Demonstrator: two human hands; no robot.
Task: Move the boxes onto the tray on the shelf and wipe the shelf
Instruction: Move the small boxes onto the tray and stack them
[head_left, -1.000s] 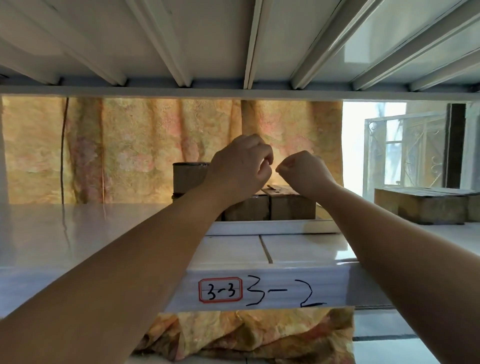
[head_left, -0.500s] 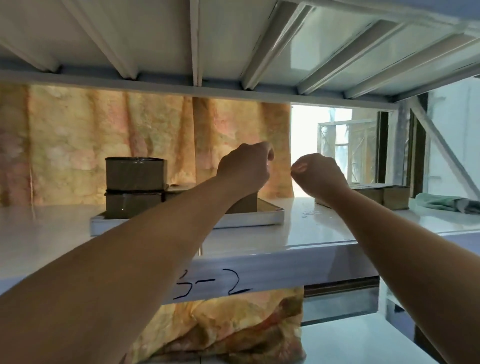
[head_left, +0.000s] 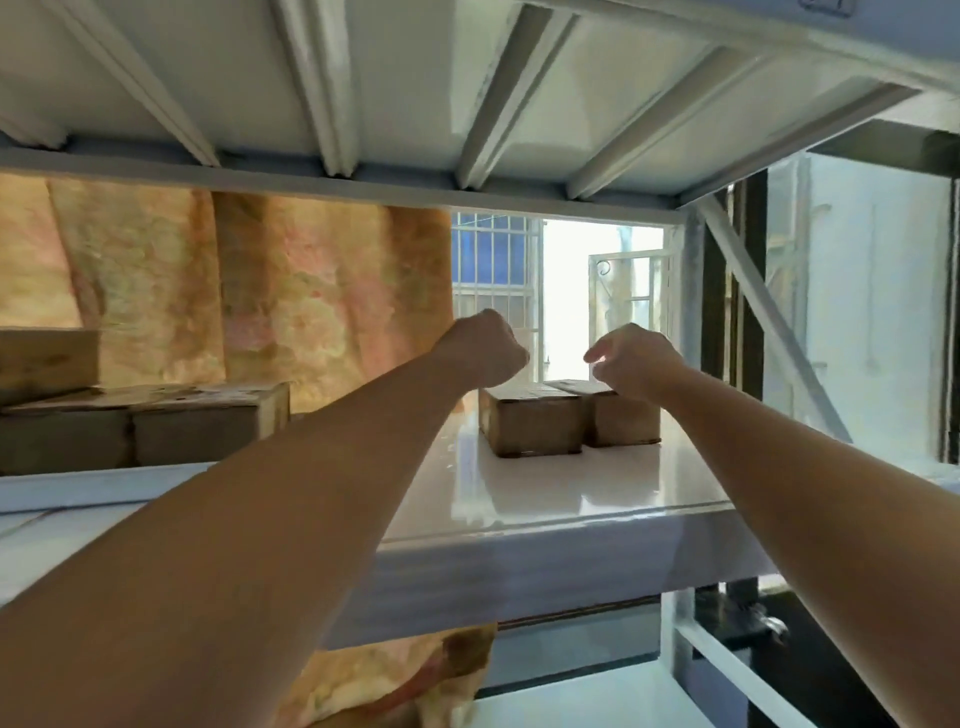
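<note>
Two brown cardboard boxes stand side by side on the glossy white shelf (head_left: 571, 493), toward its right end: the nearer left box (head_left: 535, 428) and the right box (head_left: 626, 423). My left hand (head_left: 483, 353) is a closed fist just above the left box's back corner and holds nothing. My right hand (head_left: 636, 364) hovers over the right box's top with loosely curled, parting fingers; I cannot tell if it touches. At the far left, a white tray (head_left: 78, 488) carries several brown boxes (head_left: 140, 431), one of them stacked on top (head_left: 47, 364).
The ribbed underside of the upper shelf (head_left: 467, 104) hangs low overhead. An orange patterned cloth (head_left: 260, 291) hangs behind the shelf. A white diagonal brace (head_left: 769, 312) and upright post bound the right end. A barred window (head_left: 493, 270) glares behind the boxes.
The view swung right from the tray to the two boxes at the shelf's right end. Both hands travelled with it, and my right hand's fist loosened.
</note>
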